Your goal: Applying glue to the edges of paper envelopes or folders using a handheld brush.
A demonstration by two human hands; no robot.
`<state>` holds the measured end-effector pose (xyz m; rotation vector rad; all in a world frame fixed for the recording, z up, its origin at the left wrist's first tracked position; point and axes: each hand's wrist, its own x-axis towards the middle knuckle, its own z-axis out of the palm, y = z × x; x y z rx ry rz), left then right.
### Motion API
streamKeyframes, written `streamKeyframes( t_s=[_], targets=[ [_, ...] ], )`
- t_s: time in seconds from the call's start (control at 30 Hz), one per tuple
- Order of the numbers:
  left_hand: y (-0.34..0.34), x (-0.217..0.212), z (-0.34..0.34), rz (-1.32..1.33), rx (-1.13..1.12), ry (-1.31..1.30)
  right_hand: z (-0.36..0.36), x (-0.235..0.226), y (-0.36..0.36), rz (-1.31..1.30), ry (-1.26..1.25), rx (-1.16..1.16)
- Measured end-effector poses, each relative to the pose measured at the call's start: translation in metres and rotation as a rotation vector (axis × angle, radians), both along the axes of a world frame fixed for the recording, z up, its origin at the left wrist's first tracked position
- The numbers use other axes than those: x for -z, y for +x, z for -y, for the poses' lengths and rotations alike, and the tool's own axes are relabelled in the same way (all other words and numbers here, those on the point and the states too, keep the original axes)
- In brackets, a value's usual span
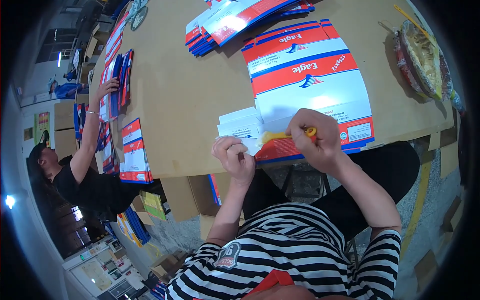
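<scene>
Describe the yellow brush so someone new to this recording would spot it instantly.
Find the large tan table, then the flattened red, white and blue carton at its near edge. Over that carton's near side, the right hand grips the yellow brush. Its yellow colour stands out against the carton.

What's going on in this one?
The person's right hand grips a yellow brush, its head over the near left part of a flat red, white and blue carton on the table. The left hand is curled at that same corner. More flat cartons lie piled beyond. On the left, a co-worker's hand rests on another row of cartons.
</scene>
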<state>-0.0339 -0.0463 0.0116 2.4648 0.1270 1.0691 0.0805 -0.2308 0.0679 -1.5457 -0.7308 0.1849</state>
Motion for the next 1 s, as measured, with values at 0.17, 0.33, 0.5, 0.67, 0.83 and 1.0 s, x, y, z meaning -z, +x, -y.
streamKeyframes(
  t_s=[0.17,0.33,0.5,0.67,0.83,1.0],
  targets=[
    [-0.001,0.000,0.000,-0.019,-0.003,0.010,0.001,-0.001,0.001,0.138,0.032,-0.039],
    [0.000,0.000,0.000,-0.007,0.000,0.006,-0.003,0.000,-0.002,0.150,0.069,-0.011],
    [0.000,0.000,-0.001,-0.013,-0.002,0.021,0.002,-0.004,0.000,0.134,0.054,-0.008],
    [-0.001,0.002,-0.002,0.002,0.005,0.005,0.000,0.000,-0.001,0.108,0.037,-0.012],
    [-0.001,0.003,0.000,0.024,0.017,-0.040,0.005,-0.007,0.006,-0.306,0.073,0.143],
    [-0.002,0.004,0.001,0.027,0.017,-0.065,0.002,-0.003,0.008,-0.379,0.081,0.130]
  ],
)
